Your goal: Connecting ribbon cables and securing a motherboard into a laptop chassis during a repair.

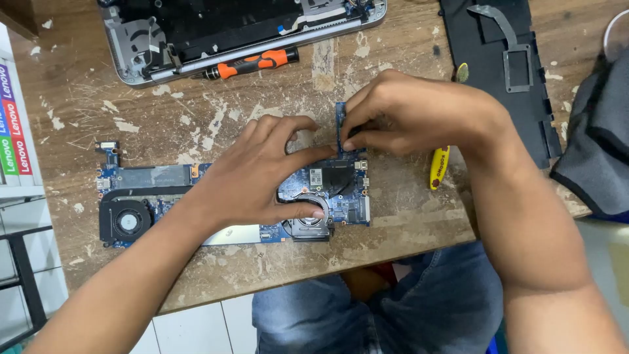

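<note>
- we see a blue laptop motherboard (327, 190) lying flat on a scratched, paint-flecked wooden table (196, 118), near its front edge
- our left hand (262, 177) rests on the middle of the board, thumb and forefinger spread in a wide arc, the thumb tip down by the round heatsink area
- our right hand (413, 111) pinches a small narrow blue card (340, 124) between thumb and fingertips; the card stands upright on edge, its lower end at the board's top edge (whether it sits in a slot we cannot tell)
- the board's black fan (126, 221) lies at its left end, well clear of both hands
- an orange and black screwdriver (252, 64) lies just beside the open laptop chassis (157, 39) at the far edge
- a yellow pry tool (438, 168) lies near our right wrist, beside a black panel (498, 85)
- a grey cloth (599, 144) hangs at the right edge
</note>
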